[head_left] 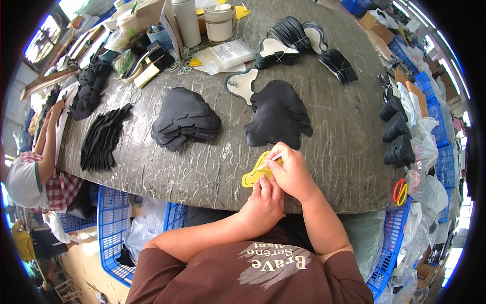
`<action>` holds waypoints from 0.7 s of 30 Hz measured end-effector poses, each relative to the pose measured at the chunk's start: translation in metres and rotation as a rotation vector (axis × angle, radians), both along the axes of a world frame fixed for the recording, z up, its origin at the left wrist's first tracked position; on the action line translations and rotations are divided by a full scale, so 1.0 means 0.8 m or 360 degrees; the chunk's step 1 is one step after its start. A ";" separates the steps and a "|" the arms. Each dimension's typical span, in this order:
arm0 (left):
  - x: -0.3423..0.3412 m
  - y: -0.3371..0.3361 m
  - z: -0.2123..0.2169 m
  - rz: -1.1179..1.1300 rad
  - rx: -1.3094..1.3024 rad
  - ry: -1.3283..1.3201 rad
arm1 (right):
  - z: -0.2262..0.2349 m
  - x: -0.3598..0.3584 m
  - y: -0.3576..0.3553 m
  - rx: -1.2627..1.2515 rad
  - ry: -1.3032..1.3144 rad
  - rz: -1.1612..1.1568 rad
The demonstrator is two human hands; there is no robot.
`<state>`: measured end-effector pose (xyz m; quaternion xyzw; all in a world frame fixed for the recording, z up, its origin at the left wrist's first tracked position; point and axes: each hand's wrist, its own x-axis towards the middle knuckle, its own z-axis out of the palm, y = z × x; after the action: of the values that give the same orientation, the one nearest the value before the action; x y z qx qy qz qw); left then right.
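Note:
A yellow flat template [250, 179] with slots cut in it lies near the table's front edge. My left hand [263, 202] holds it down, its fingertips pressed together on the lower right part. Closed in a pinch, my right hand [294, 175] grips a slim white pen [275, 158], its tip down over the template. Whether a dark piece lies under the template is hidden. Just beyond my hands is a pile of black cut pieces [276, 114], with a pale dark-edged piece [241, 85] partly beneath it. Left of that is another stack of black pieces [185, 119].
Strips of black material [105, 138] lie farther left, bundled pieces [289, 38] at the back. A bottle [186, 23] and a jar [219, 24] stand behind papers. Scissors [400, 192] rest at the right edge. Blue crates [114, 233] flank me. Another person's arm [48, 142] works at left.

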<state>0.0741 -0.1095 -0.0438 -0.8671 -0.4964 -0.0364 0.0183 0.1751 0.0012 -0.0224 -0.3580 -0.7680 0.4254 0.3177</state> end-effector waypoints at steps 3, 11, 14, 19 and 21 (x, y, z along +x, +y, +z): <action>0.000 0.000 0.003 -0.0010 0.0023 -0.0005 | -0.003 0.001 0.009 0.0011 0.0014 -0.0023; -0.002 0.001 0.006 -0.0009 0.0052 0.0014 | -0.023 0.007 0.022 0.0026 0.0097 -0.0102; -0.002 0.001 0.006 -0.0007 0.0029 0.0014 | -0.031 0.010 0.027 0.0067 0.0142 -0.0160; -0.002 0.000 0.005 -0.0001 0.0003 0.0022 | -0.026 0.011 0.026 -0.0057 0.0172 -0.0237; -0.003 0.000 0.005 -0.0005 0.0001 0.0009 | -0.025 0.013 0.026 -0.0002 0.0071 -0.0292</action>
<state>0.0720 -0.1095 -0.0398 -0.8680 -0.4950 -0.0342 0.0199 0.1854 0.0218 -0.0422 -0.4176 -0.7245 0.4028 0.3721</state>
